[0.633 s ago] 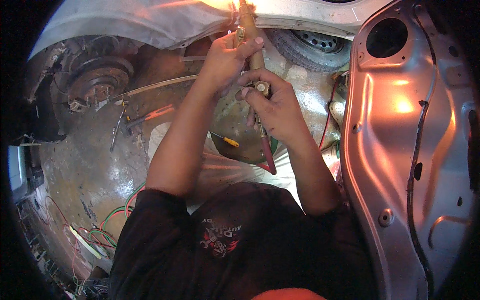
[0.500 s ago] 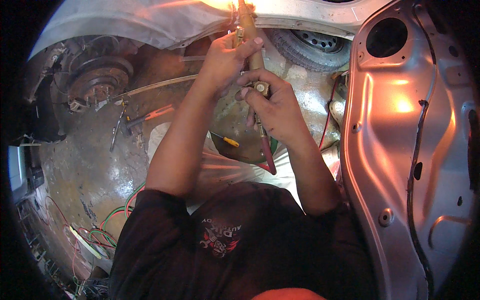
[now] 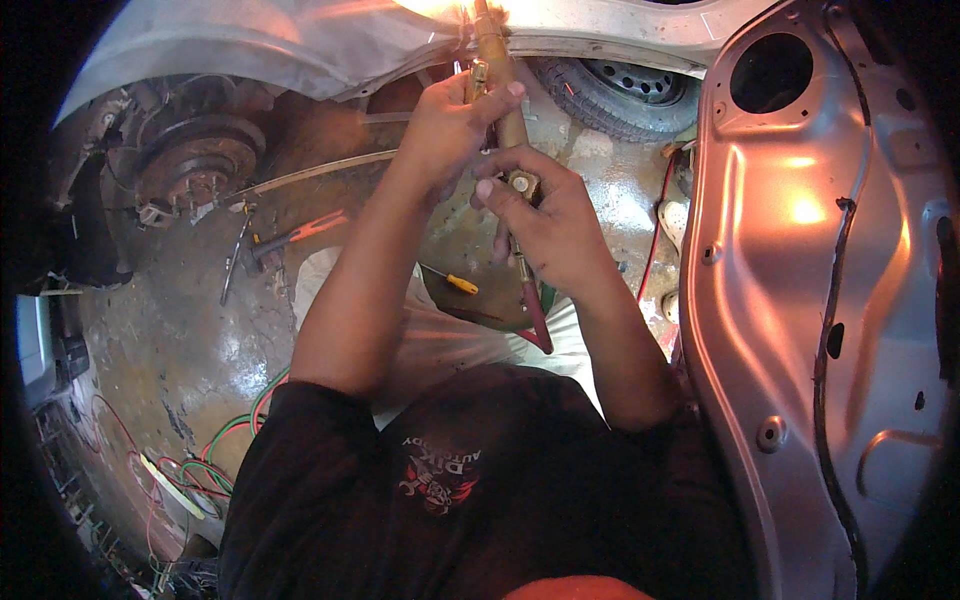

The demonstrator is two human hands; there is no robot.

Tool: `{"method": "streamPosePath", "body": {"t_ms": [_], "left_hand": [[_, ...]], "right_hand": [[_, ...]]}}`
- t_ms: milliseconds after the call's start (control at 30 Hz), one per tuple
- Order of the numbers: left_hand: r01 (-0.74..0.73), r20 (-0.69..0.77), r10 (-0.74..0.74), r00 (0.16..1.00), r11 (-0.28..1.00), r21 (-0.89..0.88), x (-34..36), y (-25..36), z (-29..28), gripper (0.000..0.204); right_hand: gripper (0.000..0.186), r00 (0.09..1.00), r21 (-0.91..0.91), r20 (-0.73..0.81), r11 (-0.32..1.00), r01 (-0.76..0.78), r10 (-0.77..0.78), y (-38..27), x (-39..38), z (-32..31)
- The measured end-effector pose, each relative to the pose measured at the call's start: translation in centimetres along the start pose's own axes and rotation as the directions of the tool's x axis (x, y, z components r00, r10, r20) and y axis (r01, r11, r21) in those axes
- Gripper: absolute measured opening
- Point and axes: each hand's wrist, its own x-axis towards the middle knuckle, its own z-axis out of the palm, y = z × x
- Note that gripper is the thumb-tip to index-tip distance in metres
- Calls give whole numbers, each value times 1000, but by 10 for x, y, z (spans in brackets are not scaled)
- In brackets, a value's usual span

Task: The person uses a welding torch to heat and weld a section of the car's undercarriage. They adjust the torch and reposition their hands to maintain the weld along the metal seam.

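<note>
A brass gas torch [image 3: 511, 128] runs up from my hands to the pale car body panel [image 3: 330, 45]. Bright orange-white light glows where its upper end meets the panel; the tip itself lies at the frame's edge. My left hand [image 3: 450, 125] is wrapped round the torch's middle, thumb along its side, beside an upright brass fitting [image 3: 478, 80]. Lower down, my right hand [image 3: 545, 205] closes round the rear end, its thumb and fingers at a brass valve [image 3: 522, 183]. A red hose [image 3: 535, 315] leads down from the torch's base towards my lap.
At the right stands a large silver sheet-metal panel [image 3: 770, 330]. A wheel [image 3: 620, 95] lies under the car body; a bare brake disc [image 3: 200, 165] is at the left. On the floor are a hammer [image 3: 290, 238], a yellow-handled screwdriver [image 3: 460, 284] and red and green hoses [image 3: 215, 455].
My hands and the torch stay almost in place. The right thumb and fingers have shifted slightly at the valve.
</note>
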Motion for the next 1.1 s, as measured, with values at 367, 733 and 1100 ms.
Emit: {"method": "streamPosePath", "body": {"t_ms": [367, 733, 1100], "left_hand": [[-45, 4, 45, 999, 999, -8, 0, -7, 4, 28], [-46, 207, -22, 978, 948, 314, -15, -25, 16, 30], [228, 116, -302, 946, 876, 425, -8, -9, -15, 38]], "right_hand": [[18, 998, 39, -21, 998, 52, -51, 17, -5, 2], [20, 977, -116, -182, 989, 94, -114, 95, -35, 1], [22, 985, -161, -62, 976, 147, -158, 96, -21, -7]]}}
